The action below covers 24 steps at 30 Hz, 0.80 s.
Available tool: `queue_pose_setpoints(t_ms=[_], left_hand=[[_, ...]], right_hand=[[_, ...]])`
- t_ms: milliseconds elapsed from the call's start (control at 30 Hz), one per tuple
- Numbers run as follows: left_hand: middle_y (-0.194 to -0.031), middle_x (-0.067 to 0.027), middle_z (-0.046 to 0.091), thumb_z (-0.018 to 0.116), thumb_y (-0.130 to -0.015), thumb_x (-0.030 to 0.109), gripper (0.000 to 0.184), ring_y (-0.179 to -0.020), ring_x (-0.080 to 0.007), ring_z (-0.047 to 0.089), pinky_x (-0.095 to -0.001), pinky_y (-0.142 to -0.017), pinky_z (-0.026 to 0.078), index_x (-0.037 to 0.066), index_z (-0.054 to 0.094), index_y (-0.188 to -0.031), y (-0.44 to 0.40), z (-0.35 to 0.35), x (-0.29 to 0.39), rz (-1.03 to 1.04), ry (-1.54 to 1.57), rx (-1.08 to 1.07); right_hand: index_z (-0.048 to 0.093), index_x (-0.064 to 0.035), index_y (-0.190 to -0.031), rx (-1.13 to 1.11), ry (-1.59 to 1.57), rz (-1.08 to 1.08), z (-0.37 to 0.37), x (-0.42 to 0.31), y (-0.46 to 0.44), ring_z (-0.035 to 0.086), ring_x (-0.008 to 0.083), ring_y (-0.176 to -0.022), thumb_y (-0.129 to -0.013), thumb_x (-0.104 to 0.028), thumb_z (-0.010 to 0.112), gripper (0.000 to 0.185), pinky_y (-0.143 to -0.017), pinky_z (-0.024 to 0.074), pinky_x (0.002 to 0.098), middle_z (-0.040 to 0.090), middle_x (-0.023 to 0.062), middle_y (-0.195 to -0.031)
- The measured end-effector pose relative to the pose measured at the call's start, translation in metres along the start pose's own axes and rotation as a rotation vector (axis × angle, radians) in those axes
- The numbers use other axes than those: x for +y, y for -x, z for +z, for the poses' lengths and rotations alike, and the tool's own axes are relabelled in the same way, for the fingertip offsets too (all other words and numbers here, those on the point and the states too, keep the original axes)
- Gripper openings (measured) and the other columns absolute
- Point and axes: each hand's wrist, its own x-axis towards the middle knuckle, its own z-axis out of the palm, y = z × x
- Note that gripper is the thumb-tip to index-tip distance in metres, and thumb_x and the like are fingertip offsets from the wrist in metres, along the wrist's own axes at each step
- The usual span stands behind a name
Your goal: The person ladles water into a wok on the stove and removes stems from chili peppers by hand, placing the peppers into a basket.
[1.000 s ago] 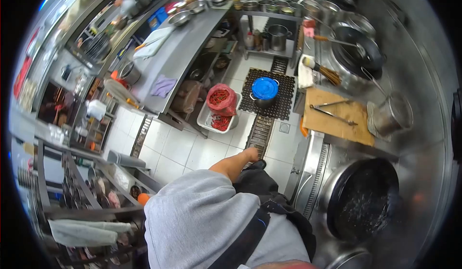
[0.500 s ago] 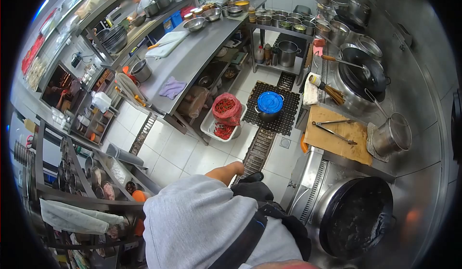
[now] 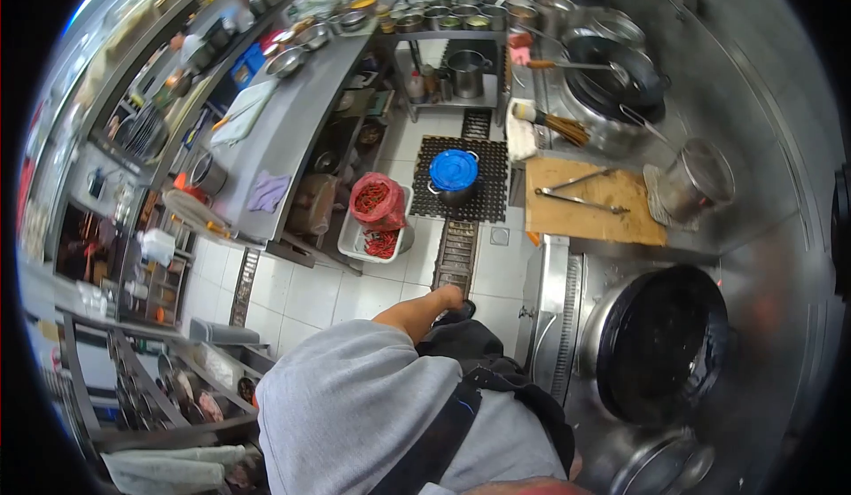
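Note:
My left hand (image 3: 449,298) hangs low in front of my body, over the floor drain grate (image 3: 454,260). Its fingers are hidden from the camera, so I cannot see whether it holds anything. Nearby on the floor, further forward, is a dark pot (image 3: 455,195) with a blue lid (image 3: 453,170) on a black perforated mat (image 3: 490,167). Left of it, a red bag of red chillies (image 3: 372,199) rests in a white basin (image 3: 353,249), with more chillies beside the bag. My right hand does not show.
On my right stands a range with a large black wok (image 3: 660,344), and a round metal vessel (image 3: 660,468) beside it. Tongs (image 3: 581,195) lie on a brown board (image 3: 545,220) near a strainer pot (image 3: 700,176). A steel worktable (image 3: 297,109) runs along the left.
The view has shifted, so the floor, worktable and range-top items appear further left. A round metal vessel has come into view at the lower right. My left hand stays low.

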Motion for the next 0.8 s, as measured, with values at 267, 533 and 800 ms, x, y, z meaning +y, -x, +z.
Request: queue_pose_setpoints(t_ms=[267, 533, 800], left_hand=[[-0.092, -0.0175, 0.068, 0.056, -0.074, 0.033, 0.033, -0.089, -0.0302, 0.066, -0.0406, -0.079, 0.052, 0.006, 0.072, -0.086, -0.025, 0.023, -0.014, 0.014, -0.078, -0.183], [-0.068, -0.0095, 0.067, 0.058, -0.078, 0.03, 0.031, -0.053, -0.0186, 0.064, -0.033, -0.053, 0.053, 0.004, 0.069, -0.088, -0.025, -0.006, 0.022, -0.006, 0.264, -0.26], [-0.074, -0.0073, 0.067, 0.059, -0.079, 0.019, 0.024, -0.063, -0.0153, 0.067, -0.0292, -0.048, 0.052, 0.001, 0.066, -0.094, -0.019, -0.044, 0.053, 0.029, 0.221, -0.237]], right_hand=[[0.049, 0.0033, -0.119, -0.023, -0.429, 0.196, -0.019, -0.066, 0.099, 0.032, 0.0055, -0.038, -0.093, -0.01, 0.043, 0.029, -0.031, 0.0243, 0.0206, 0.038, -0.0028, -0.054], [0.037, 0.0081, -0.13, 0.033, -0.053, 0.095, 0.041, -0.039, 0.111, 0.05, 0.0118, -0.047, -0.081, -0.01, 0.056, 0.056, -0.037, 0.0375, 0.0224, 0.06, 0.0117, -0.085], [0.042, 0.0068, -0.131, 0.163, 0.533, -0.32, -0.052, 0.019, 0.092, 0.064, 0.0201, -0.076, -0.075, -0.004, 0.061, 0.06, -0.065, 0.05, 0.0285, 0.064, 0.0128, -0.093]])
